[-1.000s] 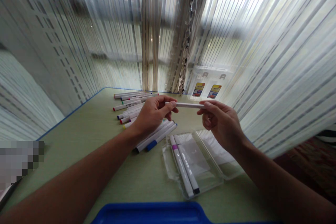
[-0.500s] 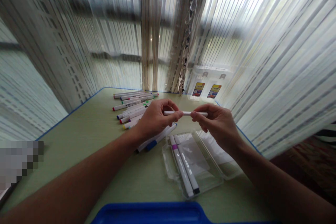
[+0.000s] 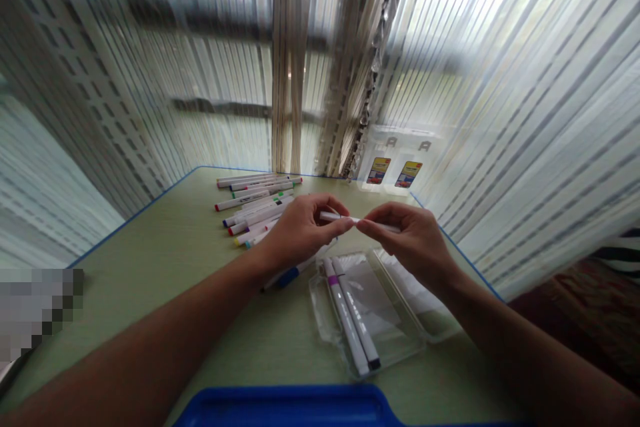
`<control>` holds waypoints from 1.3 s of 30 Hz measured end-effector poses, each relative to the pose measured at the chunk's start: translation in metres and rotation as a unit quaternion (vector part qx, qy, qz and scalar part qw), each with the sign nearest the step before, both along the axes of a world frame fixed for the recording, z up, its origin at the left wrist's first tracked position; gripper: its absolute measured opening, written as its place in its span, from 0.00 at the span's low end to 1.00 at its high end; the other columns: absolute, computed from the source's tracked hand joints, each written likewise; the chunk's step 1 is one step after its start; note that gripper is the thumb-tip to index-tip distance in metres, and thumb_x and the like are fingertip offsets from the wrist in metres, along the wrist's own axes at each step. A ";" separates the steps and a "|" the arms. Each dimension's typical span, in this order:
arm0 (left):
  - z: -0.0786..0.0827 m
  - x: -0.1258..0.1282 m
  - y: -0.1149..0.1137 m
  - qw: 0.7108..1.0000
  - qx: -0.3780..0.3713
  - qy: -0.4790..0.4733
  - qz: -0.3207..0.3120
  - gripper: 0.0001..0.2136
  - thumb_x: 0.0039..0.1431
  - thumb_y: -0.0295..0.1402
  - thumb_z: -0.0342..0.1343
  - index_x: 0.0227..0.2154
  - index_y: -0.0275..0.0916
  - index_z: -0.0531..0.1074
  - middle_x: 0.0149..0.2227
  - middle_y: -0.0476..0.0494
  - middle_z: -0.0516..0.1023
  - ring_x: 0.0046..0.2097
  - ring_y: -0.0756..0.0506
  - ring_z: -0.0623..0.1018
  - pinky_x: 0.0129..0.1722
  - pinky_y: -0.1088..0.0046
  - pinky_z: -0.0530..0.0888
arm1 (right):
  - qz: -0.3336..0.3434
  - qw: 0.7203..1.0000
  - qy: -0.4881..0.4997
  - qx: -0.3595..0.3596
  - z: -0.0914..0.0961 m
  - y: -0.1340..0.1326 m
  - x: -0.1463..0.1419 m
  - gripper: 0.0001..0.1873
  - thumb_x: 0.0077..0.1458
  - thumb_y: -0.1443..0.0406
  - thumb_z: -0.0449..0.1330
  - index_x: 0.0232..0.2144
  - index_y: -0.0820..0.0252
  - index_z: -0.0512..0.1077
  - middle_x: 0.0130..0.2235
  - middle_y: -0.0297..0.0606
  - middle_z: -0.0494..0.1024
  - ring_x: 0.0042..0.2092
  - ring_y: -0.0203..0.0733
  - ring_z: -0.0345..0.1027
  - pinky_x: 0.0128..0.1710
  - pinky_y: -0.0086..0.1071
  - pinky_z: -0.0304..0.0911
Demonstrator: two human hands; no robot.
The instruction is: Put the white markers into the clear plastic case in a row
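Both my hands pinch one white marker (image 3: 330,217) held nearly level above the table. My left hand (image 3: 313,227) is closed on its left end and my right hand (image 3: 407,230) on its right end, with the fingertips almost meeting at the middle. Below them lies an open clear plastic case (image 3: 415,345), in which two white markers (image 3: 351,320) rest side by side, one with a purple band and one with a black end. Behind my left hand several white markers (image 3: 253,199) with coloured ends lie loosely. A blue-capped marker (image 3: 289,277) is partly hidden under my left wrist.
Two yellow-and-blue labels (image 3: 379,171) show on a clear plastic package (image 3: 395,137) at the table's back edge. A blue tray (image 3: 290,407) is at the front. Striped curtains (image 3: 225,67) hang behind the green table (image 3: 150,233). A blurred-out object sits far left.
My hands have drawn closer together on the marker, which now tilts slightly down to the right. The curtains have shifted a little; the case and its two markers look the same.
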State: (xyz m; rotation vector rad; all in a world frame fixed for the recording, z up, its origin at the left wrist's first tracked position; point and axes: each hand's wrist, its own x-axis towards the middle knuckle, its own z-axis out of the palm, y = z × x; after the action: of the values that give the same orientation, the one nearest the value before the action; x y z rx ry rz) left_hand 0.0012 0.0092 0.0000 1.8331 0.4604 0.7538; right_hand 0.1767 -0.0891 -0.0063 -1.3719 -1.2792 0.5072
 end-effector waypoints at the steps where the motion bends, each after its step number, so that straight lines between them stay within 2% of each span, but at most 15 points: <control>1: 0.000 0.000 0.000 1.000 -0.004 -0.003 0.002 0.11 0.55 0.36 0.65 0.35 0.32 0.75 0.26 0.48 0.75 0.25 0.52 0.73 0.24 0.78 0.68 | 0.004 1.000 0.007 0.001 0.000 0.000 0.000 0.16 0.43 0.57 0.74 0.27 0.64 0.78 0.24 0.35 0.77 0.21 0.28 0.58 0.17 0.24 0.51; 8: 0.000 0.002 0.003 0.998 -0.037 -0.031 0.041 0.08 0.60 0.34 0.59 0.36 0.32 0.74 0.28 0.47 0.76 0.23 0.53 0.72 0.23 0.77 0.70 | 0.020 0.997 0.079 0.012 0.000 0.001 0.000 0.14 0.53 0.57 0.68 0.30 0.64 0.78 0.25 0.37 0.77 0.19 0.29 0.58 0.15 0.26 0.51; 18: -0.001 0.004 0.011 0.983 -0.148 -0.094 0.050 0.06 0.62 0.31 0.54 0.34 0.34 0.74 0.24 0.49 0.74 0.21 0.53 0.72 0.22 0.77 0.71 | 0.053 0.978 0.200 0.041 0.002 0.000 0.001 0.10 0.56 0.61 0.65 0.35 0.63 0.80 0.27 0.38 0.79 0.19 0.29 0.60 0.16 0.26 0.54; 24: 0.001 0.003 0.010 0.973 -0.188 -0.116 0.059 0.08 0.64 0.28 0.49 0.36 0.34 0.73 0.25 0.48 0.73 0.21 0.52 0.72 0.21 0.76 0.71 | 0.037 0.972 0.226 0.044 0.005 0.002 0.000 0.09 0.55 0.62 0.64 0.35 0.62 0.79 0.28 0.38 0.79 0.18 0.29 0.59 0.15 0.26 0.53; 30: 0.002 0.003 0.009 0.974 -0.174 -0.126 0.068 0.05 0.63 0.29 0.53 0.36 0.34 0.73 0.25 0.49 0.73 0.22 0.53 0.72 0.22 0.77 0.71 | -0.007 0.966 0.254 0.043 0.003 0.006 0.004 0.11 0.53 0.59 0.67 0.34 0.61 0.76 0.28 0.36 0.79 0.18 0.28 0.58 0.15 0.25 0.52; 39: 0.000 0.002 0.011 0.982 -0.118 -0.120 0.085 0.08 0.59 0.32 0.59 0.38 0.32 0.75 0.29 0.48 0.75 0.23 0.54 0.71 0.23 0.77 0.71 | -0.012 0.971 0.234 0.054 0.002 0.006 0.003 0.14 0.47 0.61 0.72 0.35 0.61 0.76 0.28 0.33 0.78 0.18 0.27 0.57 0.15 0.25 0.52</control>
State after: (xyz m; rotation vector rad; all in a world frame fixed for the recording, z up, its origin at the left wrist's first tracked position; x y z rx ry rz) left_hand 0.0031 0.0200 0.0001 1.4727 0.5294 0.9805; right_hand 0.1796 -0.0827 -0.0041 -1.0909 -0.8886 0.6868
